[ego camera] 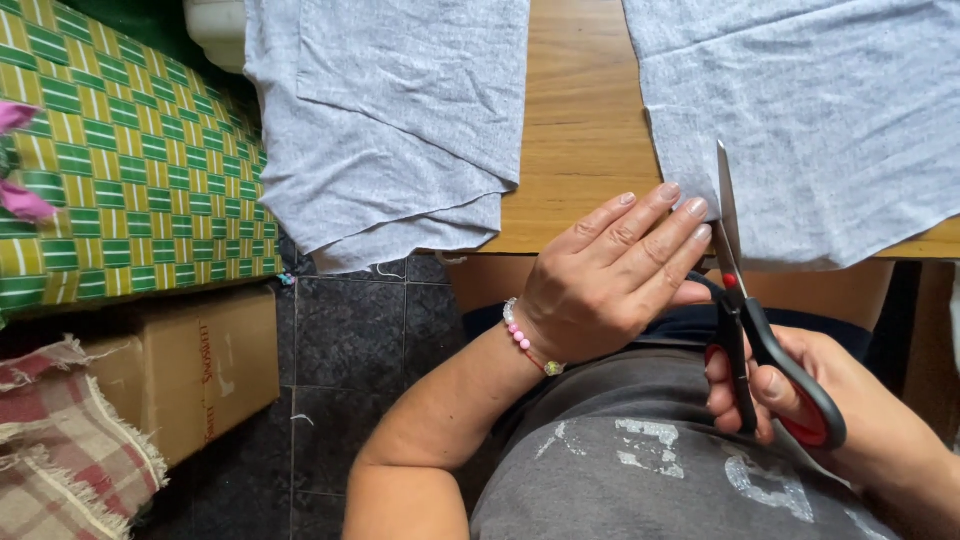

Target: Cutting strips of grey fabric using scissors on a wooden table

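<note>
Grey fabric (820, 130) overhangs the wooden worktop (580, 120), the cut just started at its edge. The left hand (610, 280) presses it flat, grip open; the right hand (800, 400) grips black-handled scissors (745, 320), which likely need a steady advance.

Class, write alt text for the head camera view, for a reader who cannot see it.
A person's right hand holds red-and-black scissors, blades cutting into grey fabric on a wooden table, while the left hand presses the fabric's edge. More grey cloth lies further left.
</note>
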